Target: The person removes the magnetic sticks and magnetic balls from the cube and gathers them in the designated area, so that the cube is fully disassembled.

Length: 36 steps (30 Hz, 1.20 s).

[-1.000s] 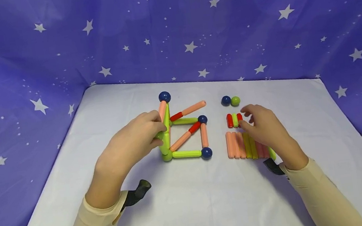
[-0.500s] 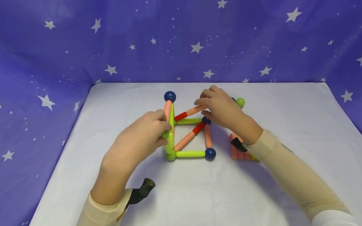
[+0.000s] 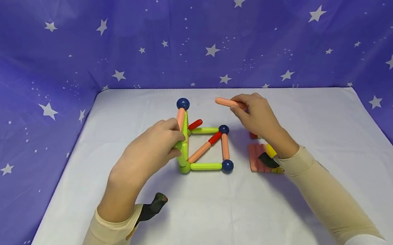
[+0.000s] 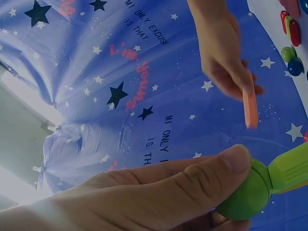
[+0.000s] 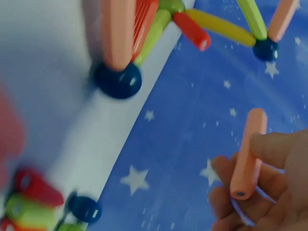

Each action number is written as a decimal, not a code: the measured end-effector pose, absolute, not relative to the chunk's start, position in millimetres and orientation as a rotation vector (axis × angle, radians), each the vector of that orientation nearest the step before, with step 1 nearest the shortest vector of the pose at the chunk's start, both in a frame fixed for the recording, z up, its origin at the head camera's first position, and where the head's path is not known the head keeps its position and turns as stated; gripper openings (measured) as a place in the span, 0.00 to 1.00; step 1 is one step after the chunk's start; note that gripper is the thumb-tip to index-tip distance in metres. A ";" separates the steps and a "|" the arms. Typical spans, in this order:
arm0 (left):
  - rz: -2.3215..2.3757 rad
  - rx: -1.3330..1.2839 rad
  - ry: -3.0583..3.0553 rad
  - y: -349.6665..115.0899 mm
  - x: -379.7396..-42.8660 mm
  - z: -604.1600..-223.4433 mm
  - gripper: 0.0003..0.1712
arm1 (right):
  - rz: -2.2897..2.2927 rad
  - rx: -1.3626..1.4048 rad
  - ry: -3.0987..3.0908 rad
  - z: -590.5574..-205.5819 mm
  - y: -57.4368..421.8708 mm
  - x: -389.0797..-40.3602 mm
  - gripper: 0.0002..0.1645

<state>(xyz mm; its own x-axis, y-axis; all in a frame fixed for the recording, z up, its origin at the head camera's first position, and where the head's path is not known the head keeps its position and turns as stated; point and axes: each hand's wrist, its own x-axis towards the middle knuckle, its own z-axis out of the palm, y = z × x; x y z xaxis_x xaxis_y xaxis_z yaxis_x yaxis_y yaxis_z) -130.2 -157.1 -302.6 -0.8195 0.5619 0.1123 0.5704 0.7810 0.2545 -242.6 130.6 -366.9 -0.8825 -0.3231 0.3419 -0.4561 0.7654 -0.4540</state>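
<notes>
The left hand [image 3: 147, 157] pinches firmly a green ball [image 4: 248, 195] of the stick frame [image 3: 205, 166], and the right hand [image 3: 260, 116] holds one orange stick [image 3: 226, 102] with curled fingers.

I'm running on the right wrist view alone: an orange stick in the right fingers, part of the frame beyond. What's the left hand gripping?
Observer: The left hand is pinching a green ball.
Operator: Okay. What sits at the near-right corner of the frame, low down?
Observer: A blue ball, clear in the head view.
Operator: And the red stick at the far-right corner, what's at its other end?
Observer: An orange stick, continuing the diagonal toward the near-left corner.
</notes>
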 end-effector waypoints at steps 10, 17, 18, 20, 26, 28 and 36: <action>-0.444 -0.935 -2.920 -161.1 -129.4 -306.4 0.13 | 0.630 0.347 -2.925 -382.0 210.9 -215.3 0.19; -0.420 -0.938 -2.908 -164.2 -128.0 -307.6 0.13 | 0.546 0.229 -3.032 -389.9 257.8 -190.3 0.19; -0.417 -0.938 -2.905 -164.4 -127.7 -307.7 0.13 | 0.536 0.194 -3.073 -390.9 263.5 -187.0 0.20; -0.415 -0.941 -2.898 -164.5 -127.3 -307.7 0.14 | 0.519 0.118 -3.177 -393.0 273.9 -180.8 0.22; -0.409 -0.942 -2.895 -163.9 -127.2 -307.8 0.14 | 0.483 0.007 -3.455 -400.5 294.0 -166.3 0.23; -0.404 -0.940 -2.900 -163.2 -127.3 -307.8 0.14 | 0.494 0.020 -3.493 -401.5 296.6 -163.4 0.20; -0.406 -0.942 -2.907 -158.3 -128.6 -306.8 0.14 | 0.475 0.060 -3.504 -393.1 296.6 -160.3 0.20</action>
<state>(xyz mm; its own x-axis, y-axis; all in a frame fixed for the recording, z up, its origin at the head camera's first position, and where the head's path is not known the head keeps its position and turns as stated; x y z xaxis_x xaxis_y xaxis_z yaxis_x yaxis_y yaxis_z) -128.6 -158.3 -306.8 -0.8118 0.5680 0.1356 0.5834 0.7788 0.2303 -160.3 296.6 -393.1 -0.9224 -0.0843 -0.3770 0.0192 0.9647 -0.2626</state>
